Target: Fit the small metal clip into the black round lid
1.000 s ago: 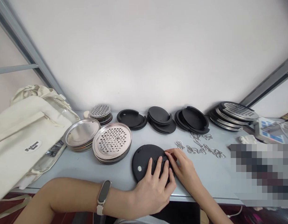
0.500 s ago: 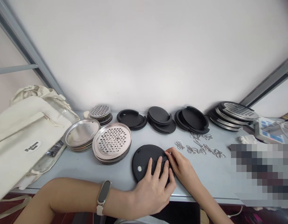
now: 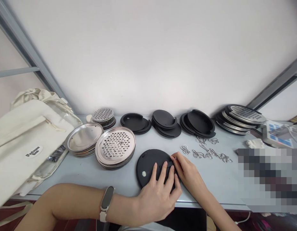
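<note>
A black round plastic base with a small white dot lies on the table near its front edge. My left hand, below a wrist with a fitness band, rests on it with fingers spread and pressing on its surface. At the base's right edge, my right hand pinches the rim between thumb and fingertips. Several bent wire pieces lie loose to the right. On the left is a stack of round metal grater discs.
Behind it stand plain metal discs, smaller rough grater discs and black plastic bases. A stack of graters in black holders leans at the far right. Cream cloth bags cover the left end. A white wall rises behind the table.
</note>
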The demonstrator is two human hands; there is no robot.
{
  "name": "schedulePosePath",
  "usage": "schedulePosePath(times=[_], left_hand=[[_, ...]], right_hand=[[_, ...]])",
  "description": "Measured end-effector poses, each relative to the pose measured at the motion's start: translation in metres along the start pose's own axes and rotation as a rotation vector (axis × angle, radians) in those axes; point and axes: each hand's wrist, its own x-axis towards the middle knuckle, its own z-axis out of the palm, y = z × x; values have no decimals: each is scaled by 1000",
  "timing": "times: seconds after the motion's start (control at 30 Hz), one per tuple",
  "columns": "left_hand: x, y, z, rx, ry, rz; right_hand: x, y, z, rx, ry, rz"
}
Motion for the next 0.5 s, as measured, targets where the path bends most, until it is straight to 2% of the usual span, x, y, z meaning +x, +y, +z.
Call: schedulePosePath(times=[0.5], left_hand=[[-1,-1,1,0,8,0]], right_hand=[[-1,0,0,-3,17,0]])
